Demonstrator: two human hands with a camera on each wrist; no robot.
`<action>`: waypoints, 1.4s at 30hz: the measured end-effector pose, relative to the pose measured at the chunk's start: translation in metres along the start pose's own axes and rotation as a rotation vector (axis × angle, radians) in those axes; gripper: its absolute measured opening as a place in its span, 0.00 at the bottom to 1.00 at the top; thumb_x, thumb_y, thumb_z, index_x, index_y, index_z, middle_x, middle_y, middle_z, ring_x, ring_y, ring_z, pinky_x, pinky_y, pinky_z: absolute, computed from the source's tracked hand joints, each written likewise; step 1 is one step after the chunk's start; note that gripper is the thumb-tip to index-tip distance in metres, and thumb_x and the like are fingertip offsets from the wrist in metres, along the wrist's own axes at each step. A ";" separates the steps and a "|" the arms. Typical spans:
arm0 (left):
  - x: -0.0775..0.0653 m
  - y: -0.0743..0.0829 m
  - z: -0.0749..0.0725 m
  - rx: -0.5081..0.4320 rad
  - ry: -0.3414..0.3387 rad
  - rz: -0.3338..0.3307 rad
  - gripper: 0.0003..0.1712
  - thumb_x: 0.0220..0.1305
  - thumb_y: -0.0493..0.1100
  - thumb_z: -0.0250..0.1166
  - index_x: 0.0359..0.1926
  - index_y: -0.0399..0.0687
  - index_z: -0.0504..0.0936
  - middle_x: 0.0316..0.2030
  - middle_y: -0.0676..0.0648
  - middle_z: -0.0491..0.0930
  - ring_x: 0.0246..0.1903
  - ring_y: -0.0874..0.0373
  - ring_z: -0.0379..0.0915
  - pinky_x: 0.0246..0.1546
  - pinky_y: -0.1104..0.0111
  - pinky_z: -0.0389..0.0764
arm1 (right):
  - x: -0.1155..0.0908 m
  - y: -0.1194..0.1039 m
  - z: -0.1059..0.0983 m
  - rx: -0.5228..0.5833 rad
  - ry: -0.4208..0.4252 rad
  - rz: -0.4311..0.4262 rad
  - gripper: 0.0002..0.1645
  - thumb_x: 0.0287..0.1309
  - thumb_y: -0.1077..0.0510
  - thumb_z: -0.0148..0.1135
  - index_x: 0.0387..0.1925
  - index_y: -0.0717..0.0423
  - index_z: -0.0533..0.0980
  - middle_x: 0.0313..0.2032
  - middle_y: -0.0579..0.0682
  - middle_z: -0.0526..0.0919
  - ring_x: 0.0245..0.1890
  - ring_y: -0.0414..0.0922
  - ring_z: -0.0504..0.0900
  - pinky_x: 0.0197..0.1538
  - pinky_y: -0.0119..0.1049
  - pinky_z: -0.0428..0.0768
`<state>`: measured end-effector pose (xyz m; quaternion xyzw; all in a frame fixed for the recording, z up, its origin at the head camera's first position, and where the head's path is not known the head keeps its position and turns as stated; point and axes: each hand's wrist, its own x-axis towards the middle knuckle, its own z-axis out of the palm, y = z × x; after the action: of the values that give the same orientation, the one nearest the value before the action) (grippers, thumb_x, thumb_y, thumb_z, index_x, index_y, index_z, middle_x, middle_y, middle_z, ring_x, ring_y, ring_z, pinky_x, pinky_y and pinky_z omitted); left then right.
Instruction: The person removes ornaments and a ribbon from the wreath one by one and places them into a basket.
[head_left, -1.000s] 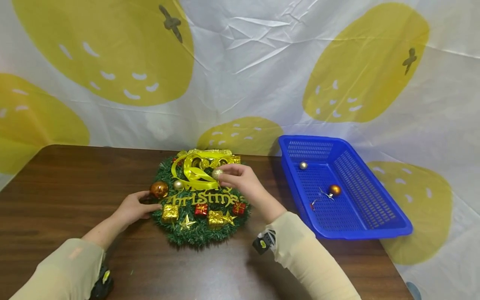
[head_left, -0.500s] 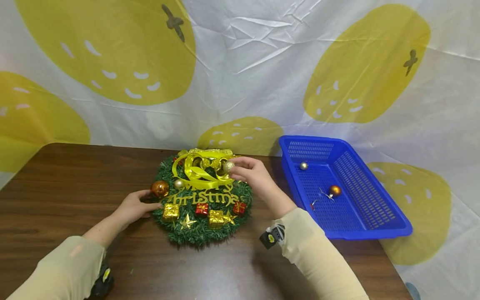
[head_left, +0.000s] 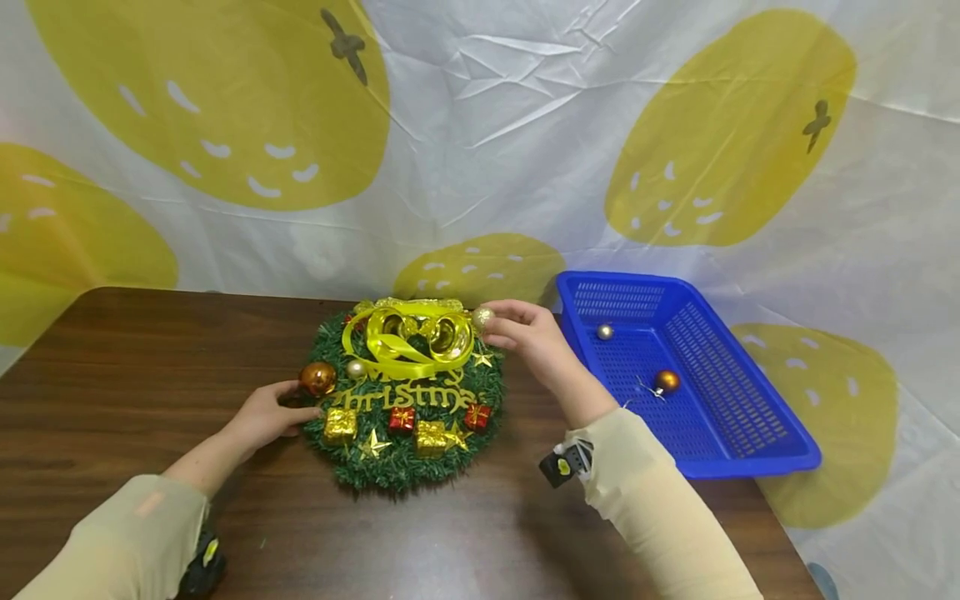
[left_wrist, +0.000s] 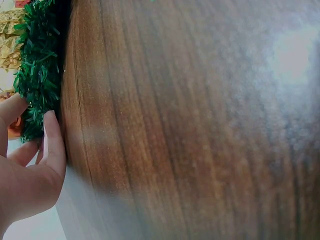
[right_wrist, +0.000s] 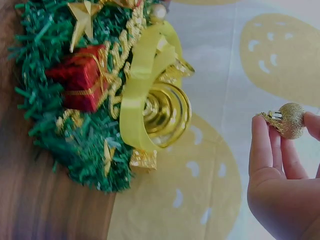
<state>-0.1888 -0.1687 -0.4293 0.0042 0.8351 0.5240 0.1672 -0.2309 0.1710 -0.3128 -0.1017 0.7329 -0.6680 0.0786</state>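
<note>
A green Christmas wreath (head_left: 393,479) lies on the table, with gold lettering (head_left: 420,393), a yellow ribbon (head_left: 393,346) and gold bells (right_wrist: 172,112) on it. My left hand (head_left: 262,414) grips its left edge, thumb on top and fingers at the side, beside a large copper bauble (head_left: 318,378). Just off the upper right of the wreath, my right hand (head_left: 531,340) pinches a small glittery gold bauble (right_wrist: 291,121). The bauble's cap and gold cord show near the fingertips in the right wrist view. Red and gold gift boxes (head_left: 402,418) and gold stars (head_left: 373,445) decorate the lower half.
To the right stands a blue plastic basket (head_left: 757,425). Inside it lie a small gold bauble (head_left: 604,332) and an orange bauble (head_left: 667,381) with a wire tie. A white curtain (head_left: 487,150) with yellow fruit prints hangs behind the brown table (head_left: 187,350).
My right hand has carried the gold bauble from over the ribbon rightward and slightly back, to the wreath's upper right edge. The left hand keeps its place.
</note>
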 end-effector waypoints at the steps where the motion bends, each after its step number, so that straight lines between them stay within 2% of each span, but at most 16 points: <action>1: 0.000 0.000 0.000 0.000 0.000 0.002 0.46 0.64 0.42 0.60 0.68 0.21 0.43 0.64 0.21 0.48 0.57 0.32 0.65 0.45 0.60 0.83 | 0.000 -0.002 -0.002 -0.002 0.004 -0.002 0.24 0.58 0.67 0.54 0.56 0.74 0.69 0.32 0.40 0.81 0.32 0.35 0.82 0.46 0.29 0.83; 8: 0.000 0.000 0.000 -0.001 0.002 0.005 0.46 0.64 0.43 0.60 0.68 0.21 0.43 0.65 0.21 0.48 0.57 0.32 0.64 0.45 0.59 0.83 | -0.001 -0.009 -0.016 0.024 0.038 -0.022 0.26 0.57 0.69 0.52 0.58 0.76 0.65 0.30 0.39 0.81 0.30 0.34 0.82 0.41 0.26 0.83; 15: -0.001 0.001 0.000 0.004 0.002 0.006 0.46 0.64 0.43 0.60 0.68 0.21 0.44 0.65 0.21 0.48 0.57 0.32 0.64 0.45 0.59 0.83 | -0.001 -0.016 -0.031 0.037 0.044 -0.050 0.27 0.59 0.69 0.51 0.60 0.76 0.62 0.32 0.40 0.80 0.32 0.36 0.82 0.43 0.28 0.83; 19: 0.000 0.000 0.000 0.003 0.000 0.002 0.46 0.64 0.43 0.60 0.68 0.21 0.43 0.65 0.21 0.47 0.57 0.32 0.65 0.46 0.59 0.83 | -0.003 -0.019 -0.041 0.050 0.059 -0.073 0.21 0.59 0.70 0.51 0.55 0.73 0.67 0.32 0.41 0.80 0.34 0.37 0.82 0.43 0.29 0.83; 22: 0.000 -0.001 0.000 0.001 -0.001 -0.001 0.46 0.64 0.43 0.60 0.68 0.22 0.43 0.65 0.21 0.47 0.57 0.33 0.65 0.46 0.59 0.83 | -0.003 -0.020 -0.048 0.066 0.068 -0.092 0.14 0.60 0.71 0.51 0.47 0.64 0.72 0.32 0.42 0.81 0.34 0.37 0.82 0.43 0.30 0.84; 25: 0.000 -0.002 0.000 -0.001 -0.001 0.002 0.46 0.64 0.43 0.60 0.68 0.22 0.43 0.65 0.21 0.47 0.57 0.33 0.65 0.45 0.59 0.83 | -0.004 -0.022 -0.055 0.068 0.075 -0.100 0.11 0.60 0.72 0.51 0.43 0.60 0.73 0.31 0.41 0.82 0.34 0.37 0.82 0.42 0.29 0.84; 29: 0.000 -0.002 0.000 -0.006 0.001 0.006 0.45 0.64 0.43 0.60 0.68 0.22 0.44 0.65 0.21 0.48 0.57 0.32 0.64 0.45 0.59 0.83 | -0.005 -0.026 -0.067 0.069 0.095 -0.109 0.12 0.60 0.72 0.51 0.38 0.55 0.75 0.30 0.41 0.82 0.32 0.36 0.81 0.41 0.28 0.84; 34: 0.000 -0.001 0.000 -0.005 0.001 0.005 0.45 0.64 0.43 0.60 0.68 0.22 0.44 0.65 0.21 0.48 0.58 0.32 0.63 0.46 0.59 0.83 | -0.007 -0.030 -0.085 0.056 0.129 -0.108 0.18 0.60 0.71 0.51 0.31 0.46 0.79 0.28 0.39 0.82 0.29 0.34 0.81 0.38 0.26 0.83; 42: 0.001 -0.002 0.000 -0.012 0.003 0.006 0.45 0.64 0.43 0.60 0.68 0.21 0.44 0.64 0.21 0.49 0.57 0.32 0.64 0.45 0.60 0.83 | -0.008 -0.029 -0.111 0.089 0.164 -0.103 0.18 0.61 0.71 0.51 0.29 0.48 0.80 0.28 0.41 0.82 0.29 0.36 0.81 0.38 0.26 0.83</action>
<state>-0.1889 -0.1696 -0.4316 0.0048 0.8323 0.5293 0.1643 -0.2492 0.2773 -0.2733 -0.0807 0.7003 -0.7092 -0.0117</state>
